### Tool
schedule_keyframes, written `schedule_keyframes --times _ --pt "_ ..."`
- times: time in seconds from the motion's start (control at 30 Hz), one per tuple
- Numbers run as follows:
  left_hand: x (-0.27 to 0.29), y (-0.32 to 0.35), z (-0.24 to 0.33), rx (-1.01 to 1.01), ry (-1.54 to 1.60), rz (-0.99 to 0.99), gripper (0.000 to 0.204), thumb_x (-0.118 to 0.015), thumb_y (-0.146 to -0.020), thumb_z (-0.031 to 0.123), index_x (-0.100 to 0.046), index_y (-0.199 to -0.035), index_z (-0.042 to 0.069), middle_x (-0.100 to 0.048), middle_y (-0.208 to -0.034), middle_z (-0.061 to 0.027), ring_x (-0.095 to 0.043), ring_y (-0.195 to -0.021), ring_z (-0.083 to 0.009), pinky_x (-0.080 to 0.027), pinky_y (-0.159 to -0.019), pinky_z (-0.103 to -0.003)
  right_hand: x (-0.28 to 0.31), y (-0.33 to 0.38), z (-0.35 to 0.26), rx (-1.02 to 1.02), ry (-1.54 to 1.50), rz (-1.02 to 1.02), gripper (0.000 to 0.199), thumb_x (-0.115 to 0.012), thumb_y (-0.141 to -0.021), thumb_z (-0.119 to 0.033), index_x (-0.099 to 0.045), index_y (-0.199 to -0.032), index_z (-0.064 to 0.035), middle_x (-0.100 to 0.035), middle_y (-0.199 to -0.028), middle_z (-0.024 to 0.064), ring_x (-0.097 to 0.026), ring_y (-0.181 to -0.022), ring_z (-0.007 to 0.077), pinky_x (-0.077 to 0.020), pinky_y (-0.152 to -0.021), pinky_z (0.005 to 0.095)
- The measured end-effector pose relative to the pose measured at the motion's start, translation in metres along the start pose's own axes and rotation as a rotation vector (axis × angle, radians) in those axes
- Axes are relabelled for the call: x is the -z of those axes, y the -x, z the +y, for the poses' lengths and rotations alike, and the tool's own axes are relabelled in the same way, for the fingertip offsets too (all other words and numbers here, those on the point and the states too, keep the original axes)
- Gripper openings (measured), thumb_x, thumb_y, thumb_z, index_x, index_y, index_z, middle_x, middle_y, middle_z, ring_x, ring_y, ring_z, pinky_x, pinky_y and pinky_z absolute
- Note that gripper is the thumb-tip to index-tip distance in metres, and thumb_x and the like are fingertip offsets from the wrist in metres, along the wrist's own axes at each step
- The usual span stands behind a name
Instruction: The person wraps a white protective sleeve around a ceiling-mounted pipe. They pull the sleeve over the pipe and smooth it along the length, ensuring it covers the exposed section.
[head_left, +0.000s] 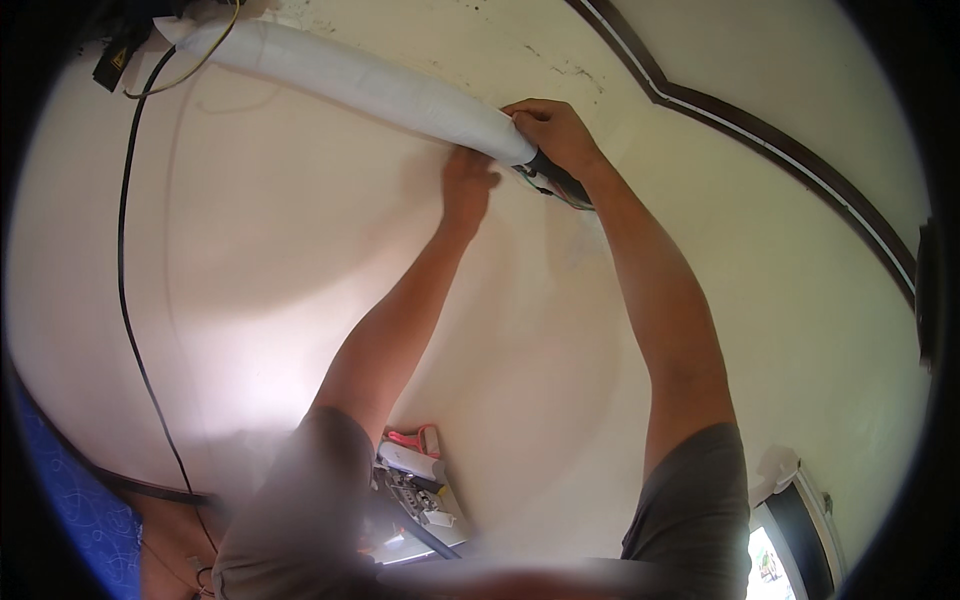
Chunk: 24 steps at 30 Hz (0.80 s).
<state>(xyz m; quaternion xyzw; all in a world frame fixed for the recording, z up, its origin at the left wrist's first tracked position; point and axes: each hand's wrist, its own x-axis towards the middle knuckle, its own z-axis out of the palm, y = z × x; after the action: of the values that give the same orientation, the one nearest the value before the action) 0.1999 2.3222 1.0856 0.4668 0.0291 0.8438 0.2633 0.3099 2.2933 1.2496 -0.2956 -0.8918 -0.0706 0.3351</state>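
A long pipe bundle wrapped in white tape slopes along the pale wall, from the upper left down toward the middle. At its lower right end, my right hand is closed, thumb and fingers pinching the edge of the white wrap. Just below the pipe is my left hand, its fingers partly curled by the underside; they are blurred, and whether they grip anything is unclear. Past the wrapped end, a black foam-covered pipe and thin coloured wires come out beneath my right hand.
A black cable hangs down the left side. Dark trim crosses the upper right. Below, a surface holds metal parts and a red-handled tool. Blue patterned fabric is at lower left, a bright window-like opening at lower right.
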Motion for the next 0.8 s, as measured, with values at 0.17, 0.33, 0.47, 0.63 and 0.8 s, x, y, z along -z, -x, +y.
schedule_keyframes --times 0.17,0.33,0.47,0.63,0.8 --pt "0.011 -0.021 0.016 -0.044 0.468 0.044 0.071 -0.054 -0.071 -0.017 -0.055 -0.141 -0.006 -0.062 -0.137 -0.0125 -0.057 -0.132 -0.0249 -0.041 -0.115 -0.034 -0.002 -0.023 -0.002 -0.184 -0.010 -0.158 0.033 -0.069 -0.097 -0.028 -0.080 -0.116 -0.0032 -0.079 -0.107 0.0120 -0.071 -0.090 0.0197 -0.0559 -0.083 0.0346" --pt "0.010 -0.020 0.033 0.036 0.340 -0.084 0.058 -0.059 -0.078 -0.016 -0.060 -0.135 -0.003 -0.065 -0.133 -0.0112 -0.060 -0.128 -0.0222 -0.046 -0.108 -0.036 -0.001 -0.029 -0.012 -0.295 0.413 -0.210 0.041 -0.065 -0.100 -0.039 -0.080 -0.114 -0.0032 -0.078 -0.108 0.0138 -0.071 -0.090 0.0227 -0.0554 -0.086 0.0379" --pt "0.009 -0.005 0.031 -0.002 0.038 0.089 0.040 -0.063 -0.088 -0.010 -0.064 -0.128 -0.006 -0.070 -0.122 -0.0113 -0.064 -0.116 -0.0210 -0.049 -0.103 -0.034 0.003 -0.012 -0.001 -0.123 0.399 -0.048 0.050 -0.051 -0.108 -0.046 -0.079 -0.117 -0.0056 -0.077 -0.114 0.0212 -0.073 -0.106 0.0364 -0.0547 -0.096 0.0449" --pt "0.005 0.000 0.020 -0.066 -0.064 0.132 0.031 -0.062 -0.097 -0.007 -0.064 -0.127 -0.005 -0.070 -0.117 -0.0106 -0.064 -0.113 -0.0190 -0.049 -0.102 -0.033 0.008 0.017 0.029 -0.313 0.239 -0.062 0.059 -0.041 -0.111 -0.051 -0.076 -0.123 -0.0042 -0.076 -0.117 0.0223 -0.072 -0.108 0.0382 -0.0524 -0.099 0.0457" --pt "-0.006 0.004 0.013 0.005 0.391 0.106 0.027 -0.060 -0.101 -0.005 -0.063 -0.128 -0.004 -0.069 -0.118 -0.0104 -0.063 -0.113 -0.0170 -0.051 -0.100 -0.032 0.022 0.032 0.047 -0.369 -0.045 -0.119 0.059 -0.034 -0.113 -0.044 -0.073 -0.126 -0.0028 -0.074 -0.120 0.0236 -0.070 -0.111 0.0386 -0.0512 -0.101 0.0457"
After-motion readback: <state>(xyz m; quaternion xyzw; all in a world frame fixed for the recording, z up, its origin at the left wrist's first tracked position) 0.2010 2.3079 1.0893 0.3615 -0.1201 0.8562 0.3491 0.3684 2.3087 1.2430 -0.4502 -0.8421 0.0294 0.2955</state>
